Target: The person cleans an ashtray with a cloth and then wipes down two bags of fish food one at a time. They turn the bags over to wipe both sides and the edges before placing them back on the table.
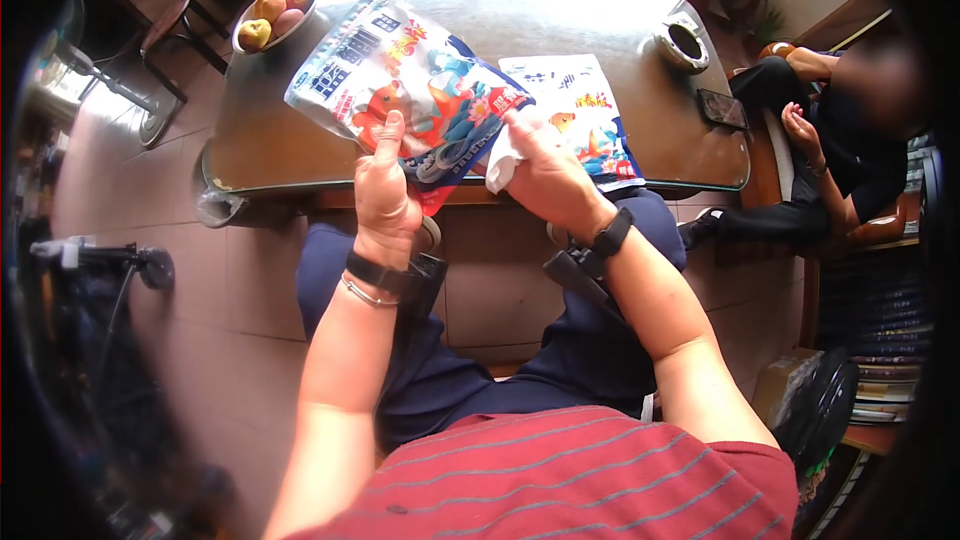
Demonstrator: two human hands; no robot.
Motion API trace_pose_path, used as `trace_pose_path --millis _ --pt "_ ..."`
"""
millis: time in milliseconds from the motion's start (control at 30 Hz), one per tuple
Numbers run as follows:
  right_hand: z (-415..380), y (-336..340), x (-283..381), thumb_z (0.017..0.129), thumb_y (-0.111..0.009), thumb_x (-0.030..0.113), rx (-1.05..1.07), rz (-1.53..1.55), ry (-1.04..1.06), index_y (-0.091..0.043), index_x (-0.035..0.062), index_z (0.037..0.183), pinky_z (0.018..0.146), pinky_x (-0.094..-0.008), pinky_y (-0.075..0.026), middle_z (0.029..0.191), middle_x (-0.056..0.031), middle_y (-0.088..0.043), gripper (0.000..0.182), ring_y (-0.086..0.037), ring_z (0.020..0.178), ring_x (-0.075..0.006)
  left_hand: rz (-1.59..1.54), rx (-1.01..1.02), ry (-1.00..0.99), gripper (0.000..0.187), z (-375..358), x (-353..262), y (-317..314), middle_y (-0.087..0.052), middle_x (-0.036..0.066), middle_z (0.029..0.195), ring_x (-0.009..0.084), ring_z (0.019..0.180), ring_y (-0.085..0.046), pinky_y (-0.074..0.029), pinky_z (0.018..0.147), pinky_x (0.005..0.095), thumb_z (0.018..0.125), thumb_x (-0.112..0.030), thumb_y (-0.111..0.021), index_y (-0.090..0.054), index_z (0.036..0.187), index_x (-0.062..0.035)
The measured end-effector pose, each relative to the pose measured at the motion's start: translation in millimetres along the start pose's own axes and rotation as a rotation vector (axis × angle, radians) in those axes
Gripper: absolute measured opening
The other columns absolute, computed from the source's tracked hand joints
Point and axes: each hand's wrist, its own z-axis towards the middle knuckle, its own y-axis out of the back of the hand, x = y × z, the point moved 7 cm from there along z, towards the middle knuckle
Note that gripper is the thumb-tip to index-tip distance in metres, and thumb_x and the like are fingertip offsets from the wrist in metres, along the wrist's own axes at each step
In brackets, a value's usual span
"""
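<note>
A printed plastic bag (430, 90) with orange fish and blue lettering is tilted above the near part of the table. My left hand (388, 185) grips its lower left edge, thumb on the front. At its lower right corner is my right hand (550, 175), closed on a crumpled white cloth or tissue (503, 162) and touching the bag's edge. A second, similar bag (585, 105) lies on the table just behind my right hand, partly covered by it.
The glossy table (285, 135) bears a bowl (312, 15) of fruit at back left, a round white dish (684, 43) and a phone (722, 109) at right. A seated person (860, 160) in dark clothes is beyond the right edge. A stool (170, 25) stands left.
</note>
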Motion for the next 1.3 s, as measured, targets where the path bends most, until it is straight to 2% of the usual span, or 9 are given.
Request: trace_pose_path --millis 67,200,300,400,533,600,733,1000,1300 --pt "-16 -22 -21 0.104 -0.06 0.018 -0.18 1.11 -0.587 -0.066 0.0046 0.119 0.079 -0.03 -0.054 0.109 -0.0043 -0.071 0.022 -0.068 0.089 -0.0161 0.026 0.005 -0.028 0.034 -4 -2 -10 -0.066 0.012 0.122 0.0263 0.111 -0.066 -0.056 0.096 0.0442 0.102 -0.019 -0.06 -0.056 0.131 -0.0027" --pt "-18 -30 -14 0.103 -0.061 0.025 -0.3 0.931 -0.475 -0.066 0.0046 0.117 0.073 -0.0252 -0.052 0.1 -0.0016 -0.07 0.025 -0.064 0.086 -0.008 0.006 -0.035 -0.058 0.033 -6 -3 -14 -0.066 0.013 0.123 0.0241 0.112 -0.067 -0.056 0.097 0.0393 0.102 -0.015 -0.06 -0.057 0.132 0.0004" --pt "-29 -50 1 0.105 -0.059 0.033 -0.053 0.62 -0.495 -0.067 0.0063 0.103 0.063 -0.0227 -0.043 0.087 0.0031 -0.064 0.028 -0.054 0.076 -0.0032 -0.013 -0.081 -0.085 0.011 3 -2 -8 -0.066 0.007 0.103 0.019 0.095 -0.066 -0.056 0.088 0.0358 0.102 -0.015 -0.06 -0.062 0.105 -0.0044" --pt "-35 -64 2 0.104 -0.059 0.038 0.087 0.483 -0.405 -0.064 0.0079 0.098 0.066 -0.0246 -0.043 0.085 0.0028 -0.062 0.031 -0.052 0.077 -0.004 -0.017 -0.089 -0.12 0.022 5 1 -6 -0.058 0.001 0.083 0.0133 0.079 -0.059 -0.055 0.079 0.032 0.101 -0.016 -0.062 -0.055 0.081 -0.0099" --pt "-27 -53 -8 0.103 -0.053 0.041 -0.014 0.589 -0.561 -0.059 0.0084 0.117 0.081 -0.0295 -0.047 0.1 -0.0038 -0.062 0.035 -0.056 0.088 -0.0097 -0.018 -0.112 -0.138 0.021 7 -3 -4 -0.06 0.002 0.084 0.014 0.083 -0.061 -0.056 0.081 0.0332 0.102 -0.016 -0.061 -0.056 0.082 -0.0104" --pt "-26 -53 -17 0.104 -0.044 0.038 -0.118 1.201 -0.828 -0.056 0.0051 0.123 0.088 -0.0313 -0.05 0.103 -0.005 -0.064 0.04 -0.062 0.093 -0.0158 -0.024 -0.075 -0.109 0.031 3 -5 -11 -0.065 0.013 0.121 0.0252 0.108 -0.067 -0.058 0.093 0.0433 0.103 -0.021 -0.059 -0.056 0.127 -0.003" --pt "-10 3 -40 0.103 -0.041 0.015 -0.237 1.172 -0.614 -0.054 0.001 0.127 0.103 -0.0408 -0.05 0.117 -0.0078 -0.065 0.03 -0.063 0.111 -0.0223 0.021 -0.118 -0.137 0.024 11 2 12 -0.068 0.01 0.11 0.0241 0.1 -0.07 -0.059 0.089 0.0425 0.101 -0.019 -0.062 -0.061 0.119 -0.0027" --pt "-5 9 -27 0.101 -0.063 0.022 -0.306 0.95 -0.613 -0.057 0.0107 0.131 0.099 -0.0444 -0.053 0.123 -0.0041 -0.065 0.032 -0.063 0.113 -0.02 0.012 -0.083 -0.114 0.03 -5 -7 -18 -0.066 0.009 0.12 0.0217 0.109 -0.065 -0.054 0.098 0.0388 0.102 -0.015 -0.061 -0.058 0.127 0.0003" --pt "-17 -22 -24 0.099 -0.066 0.027 -0.127 0.858 -0.615 -0.061 0.0118 0.126 0.076 -0.0308 -0.058 0.114 -0.0023 -0.069 0.031 -0.067 0.103 -0.0137 0.034 -0.071 -0.15 0.031 -4 -6 -13 -0.065 0.011 0.122 0.0228 0.113 -0.064 -0.054 0.098 0.0391 0.102 -0.016 -0.06 -0.057 0.129 -0.0003"
